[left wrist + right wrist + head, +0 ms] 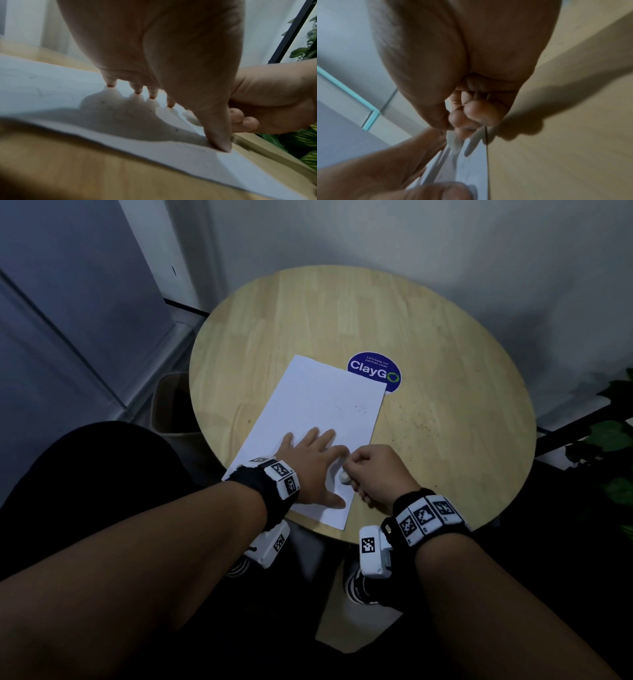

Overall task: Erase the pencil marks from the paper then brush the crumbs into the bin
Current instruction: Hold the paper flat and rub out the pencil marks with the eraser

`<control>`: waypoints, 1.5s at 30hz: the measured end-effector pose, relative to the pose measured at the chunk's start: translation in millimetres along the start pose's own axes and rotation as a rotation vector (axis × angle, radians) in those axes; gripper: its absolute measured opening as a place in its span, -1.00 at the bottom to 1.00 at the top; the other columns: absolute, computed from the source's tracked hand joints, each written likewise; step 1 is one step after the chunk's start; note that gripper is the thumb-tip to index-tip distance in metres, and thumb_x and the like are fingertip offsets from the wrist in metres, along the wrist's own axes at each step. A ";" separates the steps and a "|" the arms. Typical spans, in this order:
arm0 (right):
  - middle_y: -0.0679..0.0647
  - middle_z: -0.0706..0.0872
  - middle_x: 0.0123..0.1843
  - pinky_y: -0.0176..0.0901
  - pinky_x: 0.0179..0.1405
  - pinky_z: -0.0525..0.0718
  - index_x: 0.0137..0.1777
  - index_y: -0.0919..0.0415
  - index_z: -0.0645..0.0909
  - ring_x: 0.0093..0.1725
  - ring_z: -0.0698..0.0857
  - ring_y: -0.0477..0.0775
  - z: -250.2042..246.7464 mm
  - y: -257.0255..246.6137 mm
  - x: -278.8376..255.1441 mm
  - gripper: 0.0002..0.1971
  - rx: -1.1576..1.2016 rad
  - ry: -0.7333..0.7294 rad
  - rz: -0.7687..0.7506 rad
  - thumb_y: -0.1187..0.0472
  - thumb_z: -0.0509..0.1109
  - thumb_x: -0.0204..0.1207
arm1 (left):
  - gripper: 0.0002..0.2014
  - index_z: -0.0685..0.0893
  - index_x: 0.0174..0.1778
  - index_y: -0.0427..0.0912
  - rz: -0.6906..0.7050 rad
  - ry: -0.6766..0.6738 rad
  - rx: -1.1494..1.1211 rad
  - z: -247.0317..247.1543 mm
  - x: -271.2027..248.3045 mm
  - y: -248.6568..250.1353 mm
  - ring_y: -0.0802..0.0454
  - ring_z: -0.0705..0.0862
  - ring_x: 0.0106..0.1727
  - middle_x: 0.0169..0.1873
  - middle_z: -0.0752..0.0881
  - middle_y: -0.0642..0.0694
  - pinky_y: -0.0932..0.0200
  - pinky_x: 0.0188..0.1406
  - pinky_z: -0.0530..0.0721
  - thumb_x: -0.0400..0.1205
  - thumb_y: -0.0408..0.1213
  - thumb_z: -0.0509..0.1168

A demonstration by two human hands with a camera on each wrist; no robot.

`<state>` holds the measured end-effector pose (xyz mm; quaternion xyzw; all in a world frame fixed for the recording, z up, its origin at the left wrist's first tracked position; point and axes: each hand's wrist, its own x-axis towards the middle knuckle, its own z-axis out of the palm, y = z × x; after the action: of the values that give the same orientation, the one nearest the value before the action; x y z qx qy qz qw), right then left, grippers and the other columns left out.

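On the round light-wood table (445, 364), a white rectangular paper sheet (318, 402) is lying by a blue round sticker (375, 369). Left hand (313, 463) is pressing it flat, fingers spread — right hand (375, 474) is curling around a small white eraser (343, 477), rubbing the sheet's near part.

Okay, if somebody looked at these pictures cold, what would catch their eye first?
The left hand spread flat on the white paper near the round wooden table's front edge. Right beside it, the right hand pinches a small white eraser against the sheet. A blue ClayGo sticker peeks out behind.
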<state>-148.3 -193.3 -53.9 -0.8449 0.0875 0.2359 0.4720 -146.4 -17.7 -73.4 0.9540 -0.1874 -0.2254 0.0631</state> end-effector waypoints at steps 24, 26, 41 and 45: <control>-0.05 0.84 -0.36 0.05 -0.18 0.85 -0.28 0.06 0.79 -0.31 0.82 0.02 8.3 -6.5 6.8 -0.77 -0.331 0.135 -0.142 0.21 0.41 0.59 | 0.38 -0.39 0.79 0.36 -0.027 -0.118 0.084 3.4 5.9 -8.7 -0.21 -0.43 0.82 0.82 -0.42 0.07 -0.72 0.63 -0.25 0.22 0.81 0.23; 0.00 0.80 -0.42 -0.07 -0.34 0.73 -0.30 0.13 0.80 -0.40 0.76 0.04 12.7 -11.7 -0.1 -0.78 -0.370 -0.004 -0.141 0.31 0.42 0.55 | 0.39 -0.39 0.79 0.36 -0.026 -0.127 0.074 3.2 4.6 -9.0 -0.21 -0.44 0.82 0.82 -0.43 0.07 -0.73 0.63 -0.24 0.21 0.80 0.25; -0.06 0.85 -0.34 0.05 -0.10 0.87 -0.33 0.03 0.78 -0.27 0.84 0.02 6.7 -5.0 0.9 -0.77 -0.339 0.140 -0.118 0.24 0.41 0.53 | 0.37 -0.42 0.77 0.37 -0.030 -0.126 0.114 2.0 6.2 -6.1 -0.22 -0.43 0.82 0.82 -0.44 0.07 -0.72 0.63 -0.19 0.23 0.80 0.25; 0.10 0.82 -0.38 -0.03 -0.36 0.76 -0.31 0.19 0.79 -0.44 0.72 0.11 8.7 -10.4 -3.1 -0.82 -0.328 -0.021 -0.037 0.34 0.43 0.48 | 0.38 -0.42 0.77 0.37 -0.037 -0.141 0.108 2.2 4.6 -7.3 -0.23 -0.43 0.82 0.81 -0.45 0.07 -0.73 0.62 -0.17 0.23 0.80 0.26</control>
<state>-149.9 -180.6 -48.4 -0.9097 0.0275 0.2472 0.3327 -141.2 -12.8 -78.8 0.9410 -0.1856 -0.2830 -0.0057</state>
